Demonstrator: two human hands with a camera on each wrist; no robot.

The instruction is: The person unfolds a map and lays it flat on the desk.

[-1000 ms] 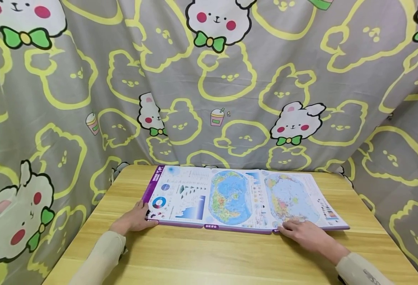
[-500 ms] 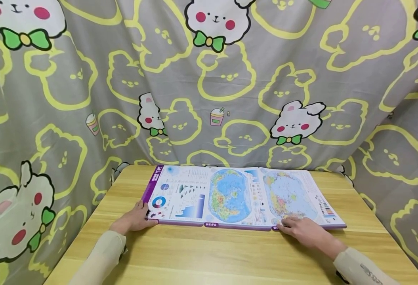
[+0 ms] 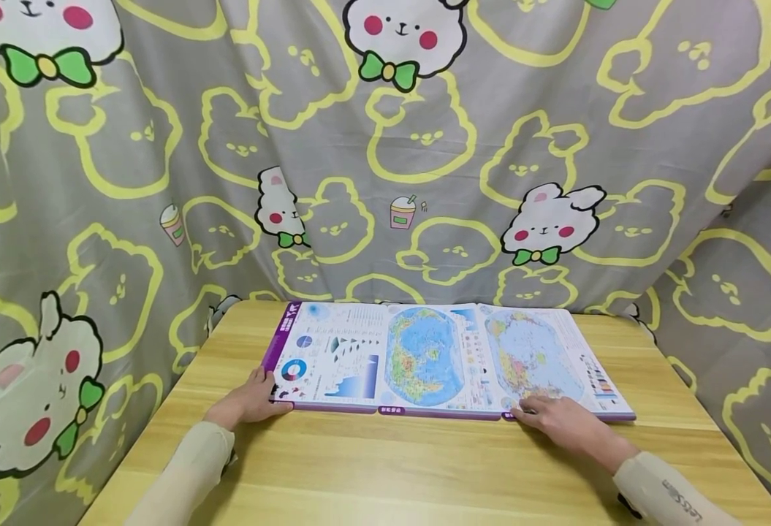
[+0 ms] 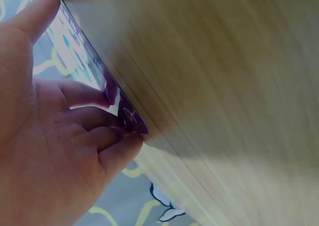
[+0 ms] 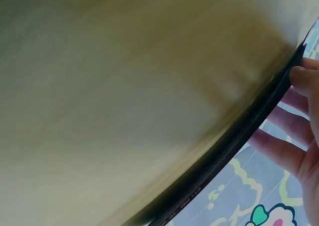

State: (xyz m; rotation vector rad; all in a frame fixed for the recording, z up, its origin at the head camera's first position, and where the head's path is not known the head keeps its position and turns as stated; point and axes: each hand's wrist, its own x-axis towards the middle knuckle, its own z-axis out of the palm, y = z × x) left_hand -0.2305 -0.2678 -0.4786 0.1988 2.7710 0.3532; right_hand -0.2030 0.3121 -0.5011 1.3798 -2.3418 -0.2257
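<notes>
A foldout world map point(image 3: 424, 358) lies on the table, printed with two world maps, charts and a purple border. My left hand point(image 3: 250, 402) holds its near left corner. In the left wrist view, the thumb and bent fingers point(image 4: 112, 136) of that hand meet the purple corner. My right hand point(image 3: 559, 424) grips the near edge of the right panel, its fingers over the printed face. The right wrist view shows the thumb point(image 5: 301, 79) against the dark edge and the other fingers spread behind it.
The map lies on a light wooden table point(image 3: 385, 475), towards its far edge. A grey curtain point(image 3: 424, 168) with yellow outlines and white rabbits hangs behind the table and on both sides.
The right end of the map has shifted slightly left, and my right hand has moved slightly left with it. My left hand stays at the near left corner.
</notes>
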